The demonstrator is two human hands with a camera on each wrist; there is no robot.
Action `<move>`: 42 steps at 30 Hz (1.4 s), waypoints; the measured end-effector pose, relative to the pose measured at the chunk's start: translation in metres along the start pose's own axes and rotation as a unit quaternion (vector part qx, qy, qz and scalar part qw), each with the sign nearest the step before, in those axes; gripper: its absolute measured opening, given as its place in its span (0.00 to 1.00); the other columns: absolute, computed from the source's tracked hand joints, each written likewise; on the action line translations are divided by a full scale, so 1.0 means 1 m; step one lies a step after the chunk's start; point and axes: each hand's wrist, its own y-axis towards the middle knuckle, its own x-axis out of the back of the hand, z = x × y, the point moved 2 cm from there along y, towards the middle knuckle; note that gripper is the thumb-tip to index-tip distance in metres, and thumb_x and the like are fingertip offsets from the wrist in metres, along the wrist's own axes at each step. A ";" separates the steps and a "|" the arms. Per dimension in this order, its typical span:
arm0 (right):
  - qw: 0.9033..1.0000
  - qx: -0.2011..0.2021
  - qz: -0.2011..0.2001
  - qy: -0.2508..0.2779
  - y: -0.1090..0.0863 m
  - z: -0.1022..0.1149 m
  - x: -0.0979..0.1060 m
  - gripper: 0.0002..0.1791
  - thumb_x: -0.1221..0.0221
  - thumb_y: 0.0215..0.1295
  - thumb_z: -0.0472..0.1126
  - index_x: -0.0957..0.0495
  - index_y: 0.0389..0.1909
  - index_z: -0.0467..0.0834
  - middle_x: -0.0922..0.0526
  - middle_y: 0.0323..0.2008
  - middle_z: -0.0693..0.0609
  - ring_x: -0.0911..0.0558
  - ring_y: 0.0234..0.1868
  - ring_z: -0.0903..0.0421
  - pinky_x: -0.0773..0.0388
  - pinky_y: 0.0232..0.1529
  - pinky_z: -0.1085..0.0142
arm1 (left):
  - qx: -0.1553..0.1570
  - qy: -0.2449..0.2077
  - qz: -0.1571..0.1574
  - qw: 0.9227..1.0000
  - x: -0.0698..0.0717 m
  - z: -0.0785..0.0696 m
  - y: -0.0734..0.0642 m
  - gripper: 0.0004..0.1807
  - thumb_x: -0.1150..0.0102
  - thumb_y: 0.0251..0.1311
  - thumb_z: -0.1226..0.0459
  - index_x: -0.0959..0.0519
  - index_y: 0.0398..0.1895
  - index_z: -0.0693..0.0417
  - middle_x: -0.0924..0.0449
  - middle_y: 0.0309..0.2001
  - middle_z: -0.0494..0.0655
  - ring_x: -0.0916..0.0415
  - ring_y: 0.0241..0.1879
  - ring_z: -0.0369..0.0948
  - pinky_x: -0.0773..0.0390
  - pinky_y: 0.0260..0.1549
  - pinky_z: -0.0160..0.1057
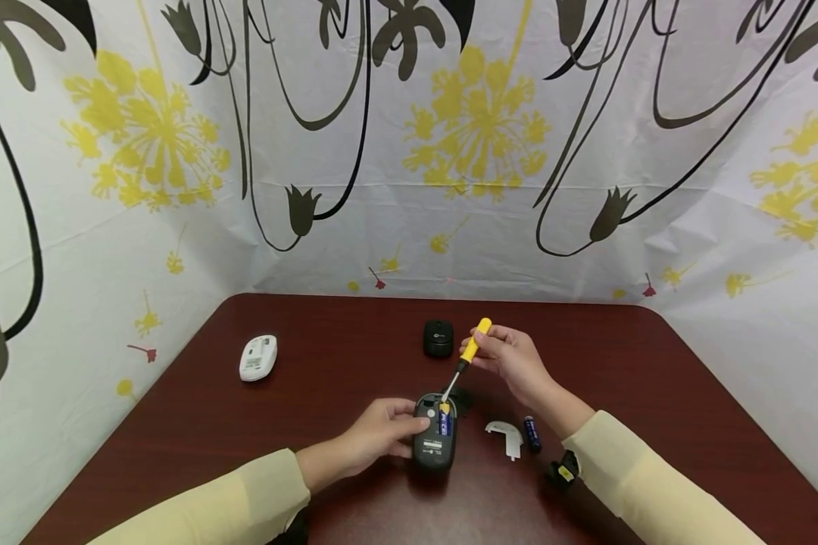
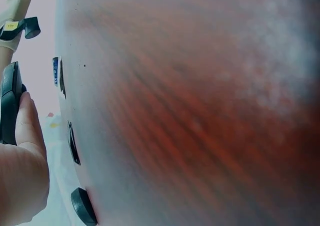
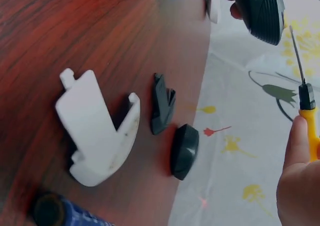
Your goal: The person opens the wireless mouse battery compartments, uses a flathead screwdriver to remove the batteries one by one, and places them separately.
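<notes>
My left hand [image 1: 376, 437] grips a dark computer mouse [image 1: 433, 450] from its left side, underside turned up, thumb on its edge. A blue and yellow battery [image 1: 444, 421] shows in its uncovered compartment. With my right hand [image 1: 511, 361] I hold a screwdriver [image 1: 476, 342] by its yellow handle. Its metal tip points down at the battery's upper end. In the right wrist view the same screwdriver [image 3: 306, 98] slants toward the mouse [image 3: 262, 13]. The left wrist view catches only the side of the mouse [image 2: 9, 103] beside my left hand [image 2: 25, 171].
A white battery cover [image 1: 507, 437] and a loose blue battery [image 1: 532, 434] lie right of the mouse. A black cover [image 3: 162, 104] lies beyond the white one. Behind are a second black mouse [image 1: 438, 338] and, at left, an upturned white mouse [image 1: 258, 358]. Patterned cloth [image 1: 409, 250] hangs behind the table.
</notes>
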 end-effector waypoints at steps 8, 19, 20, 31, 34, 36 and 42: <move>0.996 0.085 0.005 -0.023 -0.009 0.011 -0.002 0.20 0.44 0.72 0.41 0.30 0.55 0.31 0.21 0.49 0.31 0.17 0.48 0.45 0.20 0.47 0.56 | 0.005 0.001 0.000 1.000 0.001 -0.002 0.000 0.21 0.40 0.65 0.65 0.27 0.55 0.71 0.18 0.45 0.58 0.19 0.42 0.46 0.17 0.37 0.44; 0.946 0.278 0.103 -0.129 -0.027 0.027 -0.019 0.10 0.45 0.69 0.28 0.25 0.49 0.33 0.18 0.43 0.38 0.16 0.42 0.48 0.17 0.41 0.61 | 0.026 0.013 -0.012 0.999 0.002 0.000 0.000 0.22 0.39 0.65 0.63 0.26 0.56 0.71 0.18 0.45 0.56 0.19 0.43 0.45 0.17 0.36 0.44; 0.938 0.297 0.110 -0.142 -0.029 0.028 -0.020 0.11 0.45 0.67 0.26 0.24 0.49 0.33 0.17 0.42 0.39 0.16 0.41 0.49 0.17 0.40 0.61 | 0.027 0.016 -0.014 0.999 0.002 0.001 0.001 0.22 0.39 0.64 0.63 0.26 0.55 0.71 0.18 0.45 0.55 0.19 0.43 0.45 0.16 0.35 0.44; 0.926 0.320 0.113 -0.168 -0.032 0.030 -0.031 0.11 0.45 0.67 0.24 0.24 0.48 0.35 0.17 0.40 0.38 0.15 0.38 0.50 0.17 0.38 0.60 | 0.014 0.016 -0.007 1.000 0.003 0.004 -0.001 0.21 0.39 0.64 0.64 0.26 0.54 0.72 0.17 0.43 0.56 0.18 0.39 0.44 0.16 0.32 0.42; 0.954 0.252 0.082 -0.143 -0.029 0.030 -0.029 0.08 0.45 0.70 0.30 0.25 0.48 0.34 0.18 0.41 0.36 0.16 0.41 0.47 0.17 0.40 0.58 | 0.013 0.010 -0.003 1.000 0.002 0.004 -0.002 0.21 0.40 0.64 0.65 0.27 0.55 0.72 0.17 0.44 0.57 0.18 0.40 0.45 0.16 0.32 0.42; 0.966 0.211 0.062 -0.133 -0.027 0.029 -0.027 0.10 0.45 0.71 0.34 0.25 0.48 0.33 0.18 0.42 0.36 0.16 0.43 0.44 0.17 0.40 0.58 | 0.012 0.009 -0.001 1.000 0.002 0.004 -0.002 0.22 0.40 0.64 0.65 0.27 0.55 0.72 0.18 0.44 0.57 0.19 0.41 0.45 0.16 0.32 0.42; 0.990 0.112 0.035 -0.078 -0.018 0.022 -0.018 0.15 0.44 0.71 0.36 0.28 0.51 0.29 0.18 0.45 0.38 0.19 0.48 0.40 0.19 0.45 0.55 | 0.008 0.001 0.001 1.000 0.002 0.005 -0.002 0.21 0.40 0.64 0.66 0.27 0.55 0.73 0.18 0.45 0.58 0.19 0.41 0.45 0.16 0.33 0.43</move>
